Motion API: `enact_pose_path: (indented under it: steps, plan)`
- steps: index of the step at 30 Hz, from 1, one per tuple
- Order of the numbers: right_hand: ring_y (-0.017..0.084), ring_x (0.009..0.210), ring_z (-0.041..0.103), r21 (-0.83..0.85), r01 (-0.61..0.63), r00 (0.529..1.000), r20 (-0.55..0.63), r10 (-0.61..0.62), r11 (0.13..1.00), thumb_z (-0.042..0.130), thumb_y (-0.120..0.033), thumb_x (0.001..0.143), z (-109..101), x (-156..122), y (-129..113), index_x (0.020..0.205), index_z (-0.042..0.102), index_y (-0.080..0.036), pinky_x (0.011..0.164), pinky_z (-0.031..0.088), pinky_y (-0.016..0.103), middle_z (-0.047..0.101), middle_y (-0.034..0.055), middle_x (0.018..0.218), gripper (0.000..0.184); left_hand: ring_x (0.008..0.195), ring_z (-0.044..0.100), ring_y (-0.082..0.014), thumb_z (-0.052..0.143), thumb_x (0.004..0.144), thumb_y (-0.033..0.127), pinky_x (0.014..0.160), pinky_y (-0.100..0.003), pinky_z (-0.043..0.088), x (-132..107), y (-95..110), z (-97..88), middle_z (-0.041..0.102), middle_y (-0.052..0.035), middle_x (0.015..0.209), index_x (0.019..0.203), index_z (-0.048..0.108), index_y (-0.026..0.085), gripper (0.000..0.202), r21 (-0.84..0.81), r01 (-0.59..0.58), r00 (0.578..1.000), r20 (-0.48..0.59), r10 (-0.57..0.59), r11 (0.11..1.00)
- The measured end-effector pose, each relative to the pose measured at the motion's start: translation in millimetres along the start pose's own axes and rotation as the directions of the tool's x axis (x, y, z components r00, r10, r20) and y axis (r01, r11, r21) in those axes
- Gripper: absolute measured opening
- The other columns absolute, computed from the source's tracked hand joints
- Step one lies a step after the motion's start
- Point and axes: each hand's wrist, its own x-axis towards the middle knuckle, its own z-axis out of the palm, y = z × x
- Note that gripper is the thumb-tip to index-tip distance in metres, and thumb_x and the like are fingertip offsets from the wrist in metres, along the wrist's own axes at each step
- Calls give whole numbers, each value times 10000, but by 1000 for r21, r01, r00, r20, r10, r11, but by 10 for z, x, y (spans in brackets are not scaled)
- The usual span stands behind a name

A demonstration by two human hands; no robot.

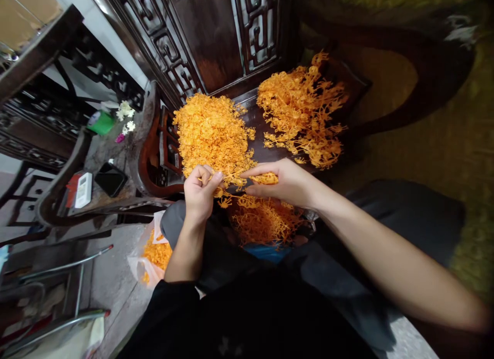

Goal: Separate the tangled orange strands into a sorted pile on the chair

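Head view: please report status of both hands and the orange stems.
Left hand closed on orange stems. Right hand gripping orange bunch. Orange heap just beyond, close to both hands.

Kinda dim overall, black shirt (247,312) nearly a solid blob, though the orange pile (214,132) looks bright. Right edge is smeary, right forearm (401,261) stretched and soft.

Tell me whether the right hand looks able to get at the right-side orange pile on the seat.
Probably yes: nothing visible stands between the right hand and that orange pile on the dark seat, though the hand holds some orange sprigs.
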Motion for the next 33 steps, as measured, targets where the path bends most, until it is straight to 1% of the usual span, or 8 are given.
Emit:
enact_pose_path:
  steps: [5, 8, 11, 15, 18, 25, 28, 33]
  plan:
    - [182, 811, 662, -314, 252, 962, -20, -272, 915, 626, -332, 961, 81, 35, 2, 857, 791, -178, 754, 470, 322, 744, 72, 879, 249, 535, 467, -71, 852, 773, 219, 506, -216, 388, -74, -7, 67, 466, 50, 640, 625, 290, 196, 582, 48, 58, 998, 22, -59, 997]
    - [215, 786, 649, -672, 24, 966, -174, -190, 740, 576, -189, 908, -55, 86, 202, 901, 778, -135, 675, 428, 346, 725, 129, 967, 210, 494, 454, -62, 869, 740, 202, 505, -219, 395, -62, 110, 25, 452, 60, 605, 619, 266, 197, 615, -37, 91, 996, 19, -90, 995]
    - [259, 820, 684, -717, -210, 933, -351, -84, 664, 575, -171, 872, -294, 151, 430, 935, 794, -108, 702, 466, 380, 736, 167, 1027, 236, 512, 506, -62, 898, 712, 212, 561, -225, 439, -13, 213, -54, 471, 67, 618, 642, 272, 196, 630, -71, -6, 992, -127, -3, 997]
    - [242, 942, 725, -540, 65, 934, -263, -242, 839, 569, -226, 946, -396, 109, 366, 1103, 811, -188, 888, 535, 392, 777, 95, 1047, 290, 602, 580, -79, 892, 740, 325, 679, -243, 497, 44, 114, -22, 514, 63, 658, 677, 330, 203, 579, -62, 43, 988, -143, -51, 997]
    - [200, 881, 708, -427, 251, 884, -263, -385, 869, 597, -276, 989, -246, -48, 99, 1138, 805, -241, 822, 545, 347, 761, 67, 993, 258, 692, 612, -97, 846, 797, 337, 839, -296, 521, 40, -19, 83, 521, 59, 683, 702, 359, 210, 513, -36, 59, 991, -116, -63, 998]
    - [141, 727, 566, -732, 423, 782, -3, -623, 534, 554, -287, 1042, 213, -149, -90, 1171, 760, -242, 583, 386, 262, 681, 32, 840, 247, 729, 555, -100, 744, 891, 265, 751, -258, 475, -124, -73, 255, 511, 39, 750, 745, 410, 211, 368, -104, 150, 988, 37, -147, 983]
    - [130, 709, 557, -760, 455, 661, -60, -748, 464, 527, -197, 1035, 299, -112, -40, 946, 759, -204, 583, 389, 262, 680, 24, 786, 248, 696, 541, -95, 747, 877, 233, 731, -251, 471, -155, -61, 314, 496, 44, 719, 719, 406, 206, 377, -93, 122, 992, 28, -120, 988]
    - [126, 671, 572, -585, 756, 326, -56, -944, 295, 601, -157, 986, 335, -311, -169, 882, 721, -207, 588, 470, 268, 686, 4, 745, 166, 710, 608, -119, 817, 805, 264, 634, -238, 442, -25, -133, 294, 553, 26, 721, 692, 357, 213, 476, -93, 128, 976, -167, -142, 987]
